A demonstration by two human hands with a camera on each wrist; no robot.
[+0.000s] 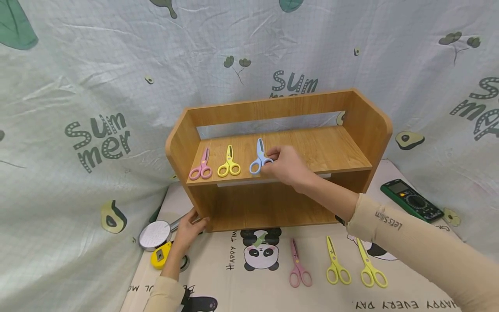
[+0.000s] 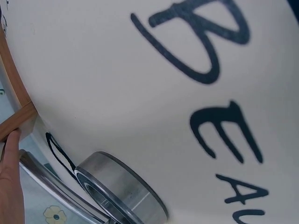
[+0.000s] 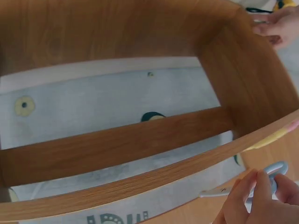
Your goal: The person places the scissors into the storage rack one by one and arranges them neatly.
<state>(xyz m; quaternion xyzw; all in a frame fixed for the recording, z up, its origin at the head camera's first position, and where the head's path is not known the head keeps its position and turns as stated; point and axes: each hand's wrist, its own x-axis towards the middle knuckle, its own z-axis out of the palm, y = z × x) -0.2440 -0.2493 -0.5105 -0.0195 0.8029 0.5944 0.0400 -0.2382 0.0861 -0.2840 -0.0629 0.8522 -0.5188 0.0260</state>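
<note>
Head view: right hand (image 1: 286, 167) pinches blue scissors (image 1: 260, 149) by a handle near the front edge of a wooden rack's (image 1: 368, 130) upper board (image 1: 331, 149); left hand (image 1: 189, 232), fingers spread, touches its lower left corner.

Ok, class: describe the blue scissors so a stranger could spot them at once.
Find the wooden shelf unit, then its upper board. There, right of the pink scissors and yellow scissors, the right hand holds the blue scissors, the only blue pair in view.
</note>
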